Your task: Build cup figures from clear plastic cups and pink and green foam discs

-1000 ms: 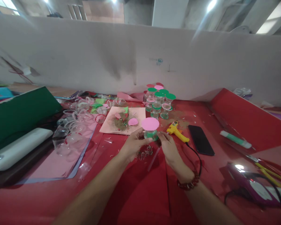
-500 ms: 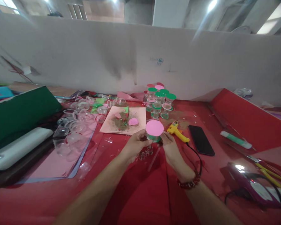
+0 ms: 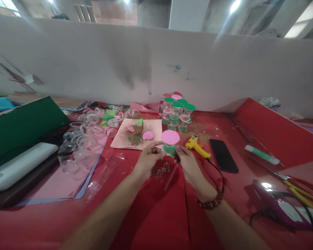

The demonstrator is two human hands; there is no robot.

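Between my two hands is a clear plastic cup piece [image 3: 169, 149] with a green band, topped by a flat pink paper disc [image 3: 170, 137]. My left hand [image 3: 149, 158] grips its left side, thumb and fingers closed on it. From the right, the fingers of my right hand [image 3: 187, 160] pinch the same piece. Behind it stands a cluster of similar clear cup pieces [image 3: 174, 118] with green, pink and red discs on top. A yellow glue gun [image 3: 197, 146] lies just right of my right hand.
A pale paper sheet [image 3: 156, 126] with glue scraps and a pink disc lies beyond my left hand. Loose clear cups [image 3: 80, 158] pile at left by a white stapler-like tool [image 3: 26, 165]. At right are a black phone [image 3: 223, 155], a green-white tube [image 3: 262, 155] and scissors [image 3: 299, 194].
The piece with the pink disc has tilted slightly, so more of its green-banded side shows. My hands have shifted a little with it and stay on both sides.
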